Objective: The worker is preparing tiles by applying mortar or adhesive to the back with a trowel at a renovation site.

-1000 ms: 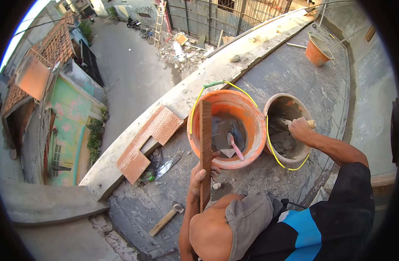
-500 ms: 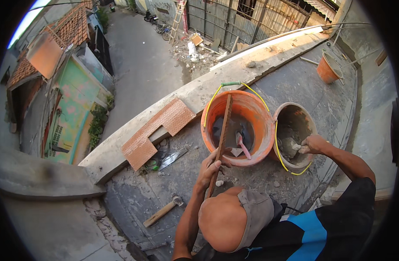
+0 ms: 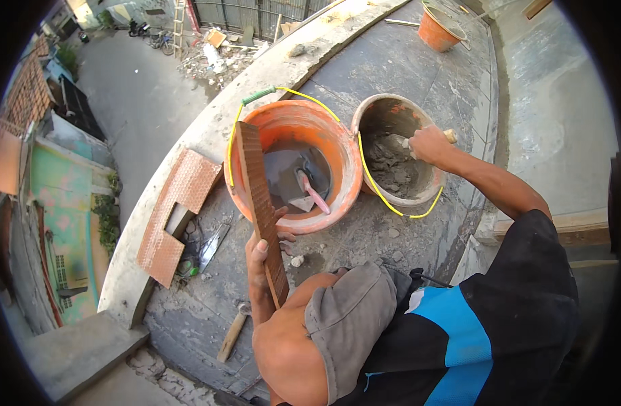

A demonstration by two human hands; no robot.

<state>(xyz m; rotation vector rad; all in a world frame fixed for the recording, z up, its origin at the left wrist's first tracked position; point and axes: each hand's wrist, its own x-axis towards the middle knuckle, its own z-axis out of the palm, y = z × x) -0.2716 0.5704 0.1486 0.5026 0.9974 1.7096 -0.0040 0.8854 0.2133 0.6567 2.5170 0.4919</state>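
My left hand (image 3: 258,262) grips a long, narrow brown tile strip (image 3: 258,196) near its lower end. The strip stands nearly upright in front of the left rim of a large orange bucket (image 3: 349,159), its ridged face in view. My right hand (image 3: 432,145) is closed round the wooden handle of a trowel (image 3: 396,143), whose blade is partly sunk in wet grey mortar (image 3: 394,174). That mortar lies in a smaller, cement-smeared bucket (image 3: 429,191) touching the orange one. A pink-handled tool (image 3: 314,194) rests in murky water inside the orange bucket.
On the ledge at left lies a notched sheet of brown tile (image 3: 159,233). Beside it are a metal blade (image 3: 213,247) and a hammer (image 3: 233,333). Another orange bucket (image 3: 438,32) stands farther back. Beyond the low concrete parapet (image 3: 209,122), the street lies well below.
The view has shifted, so the buckets appear farther left and higher. The tile strip has turned from edge-on to show its ridged face. The trowel handle has tilted, its end now showing past my right hand.
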